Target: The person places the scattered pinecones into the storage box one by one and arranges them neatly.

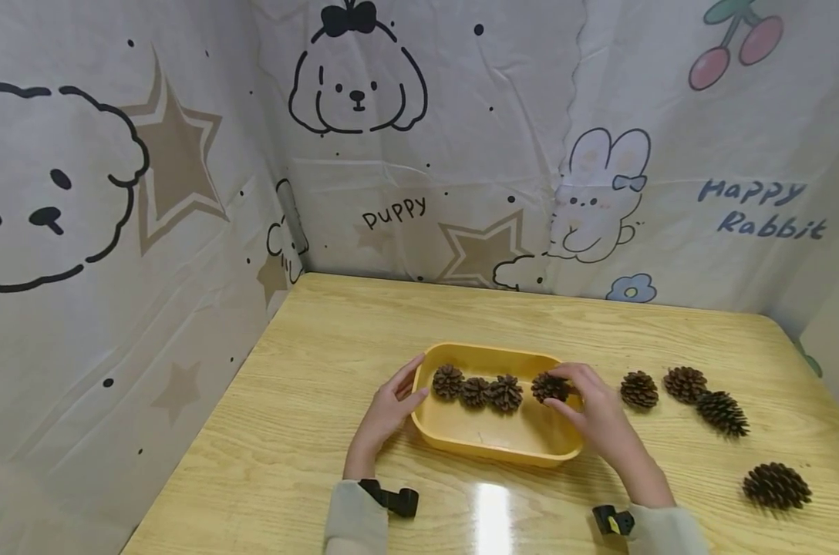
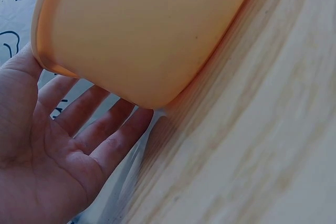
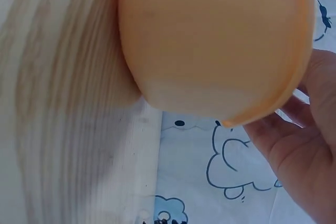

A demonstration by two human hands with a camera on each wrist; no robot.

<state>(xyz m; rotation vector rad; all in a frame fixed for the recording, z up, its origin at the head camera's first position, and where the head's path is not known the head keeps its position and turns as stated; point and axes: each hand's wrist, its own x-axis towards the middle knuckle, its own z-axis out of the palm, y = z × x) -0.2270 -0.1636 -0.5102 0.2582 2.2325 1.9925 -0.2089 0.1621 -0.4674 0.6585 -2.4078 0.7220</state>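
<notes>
Cartoon-printed cloth walled a wooden tabletop where two hands worked at a yellow tray.

Near frame centre, the left hand lay released, straight fingers against the tray's left end. The right hand had its grip pinched on a pine cone at the tray's right end; three pine cones sat in a row inside, four loose pine cones lay right of the tray.

- "puppy" is printed in black lowercase letters on the patterned backdrop cloth, low down near the table's far edge.
- "Happy Rabbit" is printed in blue over two lines on the same cloth, beside the rabbit drawing, toward the table's far right corner.
</notes>
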